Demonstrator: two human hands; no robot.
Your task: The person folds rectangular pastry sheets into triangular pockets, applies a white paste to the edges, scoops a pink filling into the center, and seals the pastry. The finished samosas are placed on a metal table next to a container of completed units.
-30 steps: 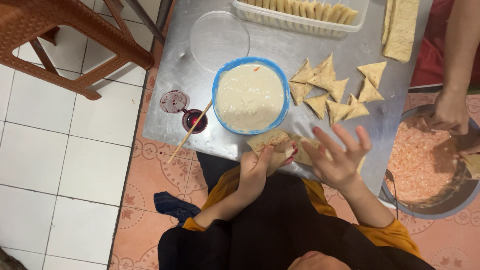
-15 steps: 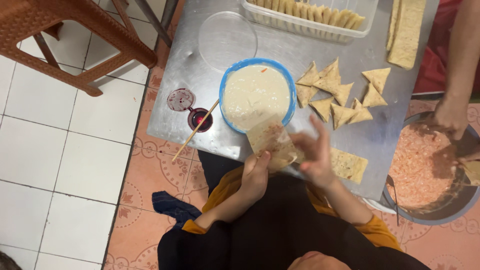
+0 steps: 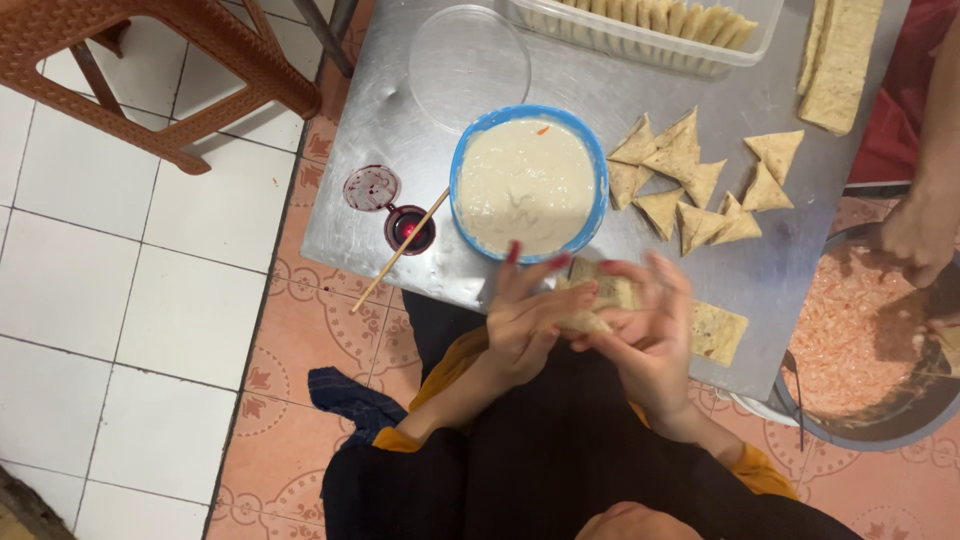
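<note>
Both hands at near tabletop [image 3: 400, 120] edge: left hand [image 3: 525, 325] and right hand [image 3: 650, 340], fingers curled around pastry strip [image 3: 600, 300], mid-fold. Done: folded triangles [image 3: 700, 185] heaped right of paste bowl [image 3: 527, 183]. Left: flat strip [image 3: 718, 332] just right, unfolded.

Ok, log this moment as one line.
left hand: holds pastry strip | right hand: holds same strip | blue bowl of batter: just beyond | folded triangles: on tray
</note>
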